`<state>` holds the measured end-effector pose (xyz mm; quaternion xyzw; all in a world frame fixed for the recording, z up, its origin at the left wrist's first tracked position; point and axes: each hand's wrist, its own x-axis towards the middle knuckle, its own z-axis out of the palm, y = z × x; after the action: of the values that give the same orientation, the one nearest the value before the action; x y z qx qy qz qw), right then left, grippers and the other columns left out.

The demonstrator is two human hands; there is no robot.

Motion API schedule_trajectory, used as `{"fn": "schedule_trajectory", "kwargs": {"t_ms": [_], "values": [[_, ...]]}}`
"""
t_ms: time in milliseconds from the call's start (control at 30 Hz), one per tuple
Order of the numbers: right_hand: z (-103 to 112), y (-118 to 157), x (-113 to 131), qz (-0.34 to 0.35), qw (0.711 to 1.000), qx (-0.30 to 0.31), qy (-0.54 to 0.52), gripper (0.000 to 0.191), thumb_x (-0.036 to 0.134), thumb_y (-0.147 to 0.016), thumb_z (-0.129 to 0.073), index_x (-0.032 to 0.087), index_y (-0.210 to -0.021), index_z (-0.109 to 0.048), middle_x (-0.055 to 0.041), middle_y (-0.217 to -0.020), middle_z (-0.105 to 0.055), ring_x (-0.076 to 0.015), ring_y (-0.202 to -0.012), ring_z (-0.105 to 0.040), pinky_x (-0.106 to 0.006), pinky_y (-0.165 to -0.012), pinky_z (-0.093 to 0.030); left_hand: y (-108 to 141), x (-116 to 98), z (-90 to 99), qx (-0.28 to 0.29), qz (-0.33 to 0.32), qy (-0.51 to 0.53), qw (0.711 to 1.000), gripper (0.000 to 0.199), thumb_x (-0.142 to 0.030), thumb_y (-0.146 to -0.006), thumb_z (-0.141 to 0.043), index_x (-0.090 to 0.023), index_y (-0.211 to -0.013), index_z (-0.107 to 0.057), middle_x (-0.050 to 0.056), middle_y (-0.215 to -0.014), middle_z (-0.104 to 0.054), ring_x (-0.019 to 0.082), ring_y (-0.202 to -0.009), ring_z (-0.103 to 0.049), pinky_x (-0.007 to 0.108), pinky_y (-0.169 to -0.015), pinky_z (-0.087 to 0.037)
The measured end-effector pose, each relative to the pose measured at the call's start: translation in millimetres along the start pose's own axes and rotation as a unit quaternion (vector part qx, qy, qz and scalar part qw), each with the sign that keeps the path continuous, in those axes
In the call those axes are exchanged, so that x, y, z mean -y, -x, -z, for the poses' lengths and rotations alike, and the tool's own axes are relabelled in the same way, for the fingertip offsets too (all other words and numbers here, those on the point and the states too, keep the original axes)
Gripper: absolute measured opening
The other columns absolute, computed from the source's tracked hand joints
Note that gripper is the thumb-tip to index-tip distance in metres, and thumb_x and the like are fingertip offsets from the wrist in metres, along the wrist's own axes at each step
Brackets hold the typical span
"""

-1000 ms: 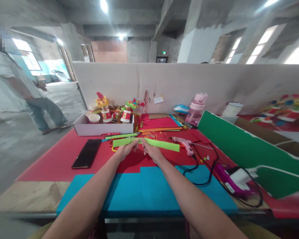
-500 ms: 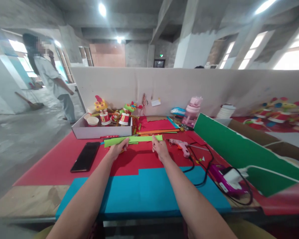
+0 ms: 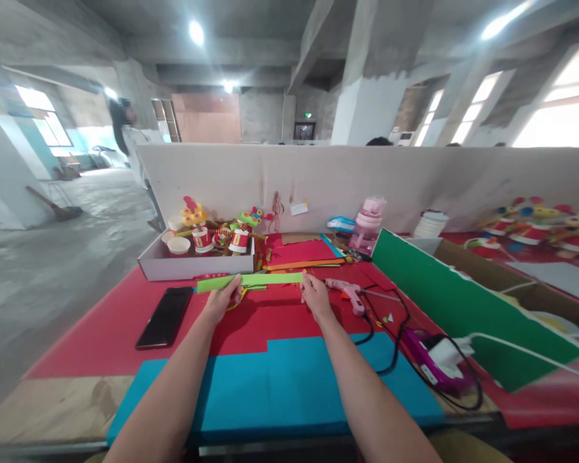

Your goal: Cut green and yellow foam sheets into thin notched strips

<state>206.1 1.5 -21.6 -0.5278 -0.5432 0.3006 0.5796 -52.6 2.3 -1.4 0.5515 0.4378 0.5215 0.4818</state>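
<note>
A long light-green paper strip (image 3: 270, 278) stretches level between my hands above the red table covering. My left hand (image 3: 224, 297) pinches it left of its middle, and part of the strip sticks out past that hand to the left. At the strip's right end, my right hand (image 3: 315, 294) grips it between thumb and fingers. More green strips and a yellow loop (image 3: 237, 299) lie just below and behind, partly hidden. A pink glue gun (image 3: 347, 294) rests right of my right hand.
A black phone (image 3: 165, 318) lies at left. Behind stands a white box (image 3: 197, 267) with cups and paper figures. Blue sheets (image 3: 289, 386) cover the front. At right are a purple power strip (image 3: 437, 363), cables and a green panel (image 3: 453, 308). A person (image 3: 137, 161) stands far left.
My right hand has shifted to the very end of the strip, which no longer sticks out past it. The person at left has moved rightward, partly behind the partition. The view has tilted slightly up.
</note>
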Motion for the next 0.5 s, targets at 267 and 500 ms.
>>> {"fn": "schedule_trajectory", "kwargs": {"t_ms": [267,500], "values": [[16.5,1.3,13.4,0.081,0.981,-0.017,0.173,0.054,0.065,-0.089,-0.030,0.021,-0.060,-0.043,0.0029,-0.042,-0.044,-0.0140,-0.040,-0.050,-0.023,-0.045,-0.032,4.5,-19.4,23.7,-0.137,-0.063,-0.024,0.988,0.038,-0.045,-0.076,-0.063,-0.015,-0.053,-0.056,-0.002,-0.043,-0.048,0.008,-0.044,-0.045,0.022,-0.048,-0.034],[49.5,3.9,19.0,0.100,0.943,0.058,0.312,0.055,0.059,-0.092,-0.026,0.021,-0.058,-0.046,-0.0022,-0.050,-0.053,-0.0165,-0.050,-0.052,-0.027,-0.052,-0.035,17.4,-28.4,47.2,0.022,0.036,-0.121,0.992,0.035,-0.042,-0.068,-0.068,-0.014,-0.053,-0.056,-0.001,-0.044,-0.051,0.007,-0.042,-0.042,0.021,-0.045,-0.032]]}}
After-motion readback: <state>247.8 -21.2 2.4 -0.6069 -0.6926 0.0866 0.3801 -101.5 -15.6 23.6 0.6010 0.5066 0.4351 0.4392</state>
